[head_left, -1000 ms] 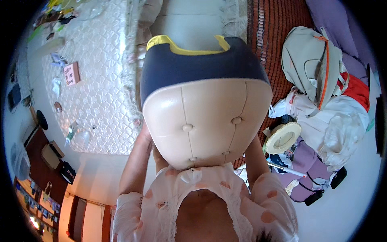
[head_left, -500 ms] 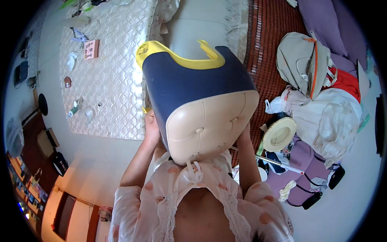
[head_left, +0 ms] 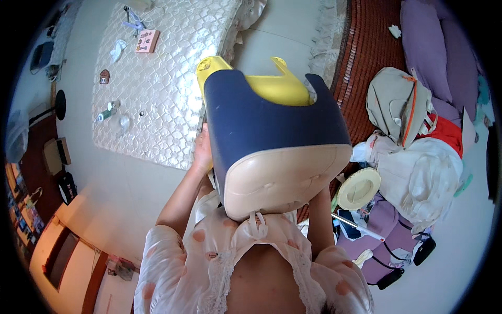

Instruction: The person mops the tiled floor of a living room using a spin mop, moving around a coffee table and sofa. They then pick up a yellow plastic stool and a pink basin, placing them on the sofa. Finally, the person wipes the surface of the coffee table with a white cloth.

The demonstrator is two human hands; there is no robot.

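A boxy padded seat (head_left: 272, 125), with a navy body, beige buttoned cushion and yellow insert (head_left: 277, 91), is held up against the front of my white spotted top (head_left: 256, 225). My left hand (head_left: 203, 145) is closed round its left side, fingers partly hidden behind it. My right forearm (head_left: 320, 214) runs up to its lower right, where the seat hides my right hand and its fingers.
A white quilted mat (head_left: 146, 104) with small items lies left. To the right, a red-brown woven mat (head_left: 345, 42) holds purple cushions (head_left: 426, 47), a grey backpack (head_left: 392, 99), white fabric (head_left: 413, 178), a cream hat (head_left: 358, 188) and a purple bundle (head_left: 366, 261).
The seat has tipped: the cushion shows less, the navy body and yellow insert more, and it sits further right. My left hand has moved higher, and my right hand has gone out of sight behind it.
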